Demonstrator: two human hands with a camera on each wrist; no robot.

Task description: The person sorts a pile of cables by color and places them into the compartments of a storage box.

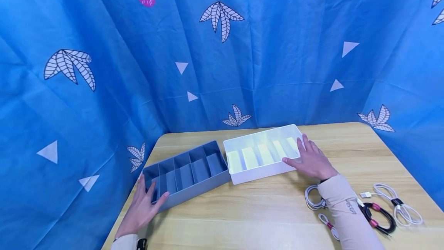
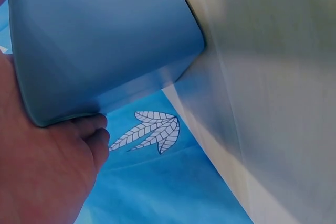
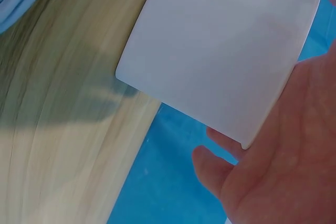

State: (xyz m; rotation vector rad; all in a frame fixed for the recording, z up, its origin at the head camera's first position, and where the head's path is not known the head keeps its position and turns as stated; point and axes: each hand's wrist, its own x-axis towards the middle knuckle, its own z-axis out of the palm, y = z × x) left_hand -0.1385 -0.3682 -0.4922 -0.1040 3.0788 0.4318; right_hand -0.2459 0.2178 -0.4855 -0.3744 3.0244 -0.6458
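Note:
A blue-grey divided storage box (image 1: 194, 190) lies at an angle on the left of the table. My left hand (image 1: 139, 207) holds its near-left end, the thumb on the front rim and the fingers spread over the end. In the left wrist view, bent fingertips (image 2: 97, 135) show past the box's end wall (image 2: 105, 35). A white divided box (image 1: 263, 171) lies to its right, the two corners close together. Across the white box's right end, my right hand (image 1: 313, 159) grips with the thumb at the front rim. The right wrist view shows the palm against the end wall (image 3: 210, 51).
Beside and partly behind the right sleeve (image 1: 350, 211) lie several coiled cables: a grey one (image 1: 312, 203), a small white one (image 1: 327, 225), a black one (image 1: 390, 223) with red ties, and a larger white one (image 1: 412, 211). A blue patterned curtain (image 1: 277, 49) hangs behind the wooden table (image 1: 243, 219).

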